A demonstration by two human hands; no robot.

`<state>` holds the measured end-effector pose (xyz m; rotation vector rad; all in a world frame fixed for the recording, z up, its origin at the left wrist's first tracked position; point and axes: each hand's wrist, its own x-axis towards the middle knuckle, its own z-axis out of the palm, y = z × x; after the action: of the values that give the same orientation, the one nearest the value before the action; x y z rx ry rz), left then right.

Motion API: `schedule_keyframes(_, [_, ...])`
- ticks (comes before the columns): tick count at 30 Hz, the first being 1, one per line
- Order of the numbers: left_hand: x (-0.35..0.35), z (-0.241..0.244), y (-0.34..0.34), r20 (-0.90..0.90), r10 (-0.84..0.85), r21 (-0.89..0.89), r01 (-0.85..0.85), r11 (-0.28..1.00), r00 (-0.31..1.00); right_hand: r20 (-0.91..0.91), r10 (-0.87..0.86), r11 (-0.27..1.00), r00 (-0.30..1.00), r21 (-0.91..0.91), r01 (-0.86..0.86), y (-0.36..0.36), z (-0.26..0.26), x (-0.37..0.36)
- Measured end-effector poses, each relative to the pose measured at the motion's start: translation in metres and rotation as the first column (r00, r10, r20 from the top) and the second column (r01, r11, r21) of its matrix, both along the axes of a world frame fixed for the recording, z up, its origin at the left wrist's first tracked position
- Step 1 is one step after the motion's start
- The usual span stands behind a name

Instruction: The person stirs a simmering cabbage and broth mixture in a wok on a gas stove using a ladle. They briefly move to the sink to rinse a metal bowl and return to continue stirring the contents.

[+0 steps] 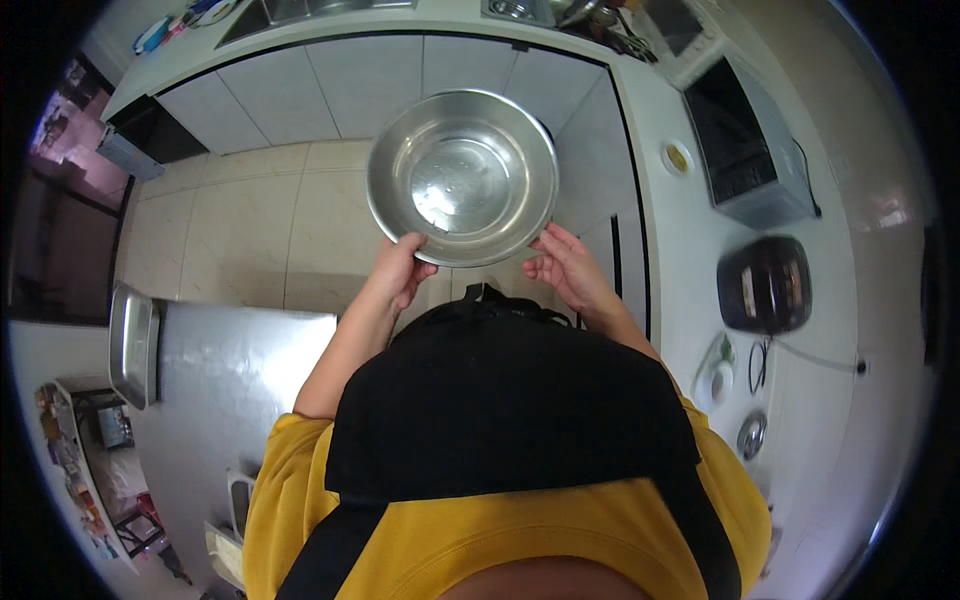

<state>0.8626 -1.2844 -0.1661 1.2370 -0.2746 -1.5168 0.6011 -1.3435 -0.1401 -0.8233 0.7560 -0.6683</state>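
A large round stainless steel basin (465, 180) is held up in front of me, its shiny inside facing the camera, with a few small specks or drops on its bottom. My left hand (405, 266) grips the lower left part of the rim, thumb over the edge and fingers beneath. At the lower right of the rim is my right hand (559, 262); its fingertips touch the edge, with the other fingers loosely curled below. The underside of the basin is hidden.
A steel table (240, 352) stands left, bearing a deep metal pan (135, 345). White cabinets (367, 82) run along the far side. The right counter (675, 277) holds a microwave (735, 142), a dark rounded appliance (765, 285) and small dishes. A sink (315, 11) lies at the back.
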Motion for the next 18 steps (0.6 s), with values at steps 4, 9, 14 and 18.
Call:
schedule_keyframes(4, [0.031, 0.0, -0.091, 0.088, 0.151, 0.122, -0.161, 0.979, 0.985, -0.229, -0.03, 1.0, 0.973, -0.002, 0.031, -0.142, 0.002, 0.026])
schedule_keyframes(9, [0.094, 0.001, -0.179, 0.037, 0.34, 0.166, -0.342, 0.925, 0.94, -0.276, 0.122, 0.98, 0.953, -0.119, -0.16, -0.332, 0.015, 0.096])
schedule_keyframes(14, [0.197, 0.001, -0.258, 0.106, 0.455, 0.1, -0.465, 0.88, 0.884, -0.271, 0.164, 0.914, 0.949, -0.321, -0.249, -0.481, 0.009, 0.217])
schedule_keyframes(18, [0.289, 0.019, -0.361, 0.156, 0.454, 0.071, -0.468, 0.881, 0.877, -0.332, 0.11, 0.902, 0.937, -0.363, -0.235, -0.591, 0.009, 0.312])
